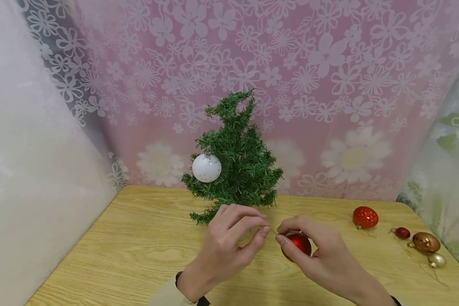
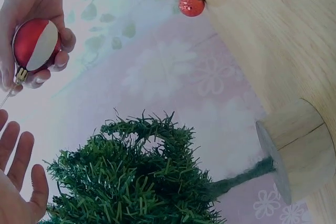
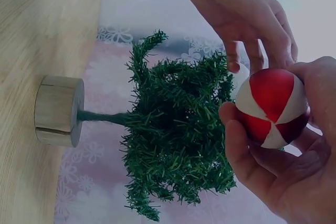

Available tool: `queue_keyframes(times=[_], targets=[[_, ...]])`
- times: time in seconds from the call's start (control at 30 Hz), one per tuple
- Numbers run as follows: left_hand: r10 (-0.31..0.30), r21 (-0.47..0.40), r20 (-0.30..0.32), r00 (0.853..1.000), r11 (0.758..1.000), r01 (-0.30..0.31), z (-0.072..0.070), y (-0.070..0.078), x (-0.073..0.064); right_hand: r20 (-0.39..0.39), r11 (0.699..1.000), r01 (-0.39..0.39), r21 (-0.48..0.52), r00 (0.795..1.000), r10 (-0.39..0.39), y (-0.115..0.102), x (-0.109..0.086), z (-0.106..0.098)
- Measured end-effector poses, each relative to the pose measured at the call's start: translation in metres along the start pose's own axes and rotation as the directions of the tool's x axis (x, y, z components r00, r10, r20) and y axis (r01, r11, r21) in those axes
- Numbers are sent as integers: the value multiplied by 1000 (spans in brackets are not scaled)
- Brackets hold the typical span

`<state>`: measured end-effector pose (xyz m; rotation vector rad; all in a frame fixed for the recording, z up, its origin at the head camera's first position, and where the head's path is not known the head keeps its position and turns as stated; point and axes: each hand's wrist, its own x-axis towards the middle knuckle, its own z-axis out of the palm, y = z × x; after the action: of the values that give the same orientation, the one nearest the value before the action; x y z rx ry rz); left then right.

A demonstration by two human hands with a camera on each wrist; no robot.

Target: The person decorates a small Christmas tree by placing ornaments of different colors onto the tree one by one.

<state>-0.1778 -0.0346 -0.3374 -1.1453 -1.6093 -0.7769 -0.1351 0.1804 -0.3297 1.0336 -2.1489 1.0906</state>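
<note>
My right hand (image 1: 321,250) holds a red and white Christmas ball (image 3: 273,106), its fingers and thumb curled round it. From the ball's gold cap (image 2: 21,75) a thin gold string (image 1: 272,230) runs to my left hand (image 1: 233,242), which pinches it between thumb and forefinger. Just beyond both hands stands a small artificial Christmas tree (image 1: 240,165) on a round wooden base (image 3: 59,111). A white ball with small dots (image 1: 206,168) hangs on the tree's left side.
On the table's right lie a shiny red ball (image 1: 365,217), a small dark red ball (image 1: 402,232), a copper ball (image 1: 426,242) and a small pale gold ball (image 1: 437,260). Behind the wooden table (image 1: 110,246) hangs a pink flowered curtain (image 1: 283,55).
</note>
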Motion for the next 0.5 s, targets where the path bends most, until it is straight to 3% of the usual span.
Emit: queue_keyframes(times=[0.23, 0.5], targets=[[-27, 8, 32, 999, 1000, 26, 0, 3, 0, 17, 999, -16, -41, 1000, 17, -2, 2, 1], [-18, 41, 50, 999, 999, 16, 1, 0, 1, -37, 998, -27, -53, 999, 25, -1, 2, 4]])
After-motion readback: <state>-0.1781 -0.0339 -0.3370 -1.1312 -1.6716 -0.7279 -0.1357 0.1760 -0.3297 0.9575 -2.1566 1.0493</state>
